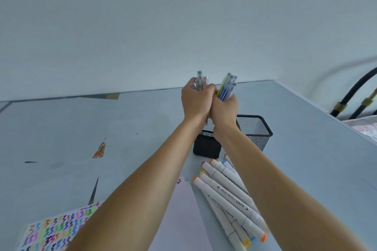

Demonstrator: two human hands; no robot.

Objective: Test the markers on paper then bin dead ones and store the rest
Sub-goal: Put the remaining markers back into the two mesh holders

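Scribbled test paper [57, 228] lies nearest at 7 o'clock, white markers [230, 195] loose on the tabletop [61, 128] at 5 o'clock. Beyond stand two mesh holders [255, 130]. Above them, at 12 o'clock, the left hand [195, 100] and right hand [224, 108] each have fingers clamped on a bundle of pens [226, 87], blurred, probably thin fineliners. Square the ends, then lower both bundles straight into a holder.

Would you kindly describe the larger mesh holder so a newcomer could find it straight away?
Start at the pale grey table, then find the pile of white markers near its front edge. Just beyond them stand two black holders; the mesh holder is the right one, wider, see-through and open-topped, unlike the small dark cup beside it.
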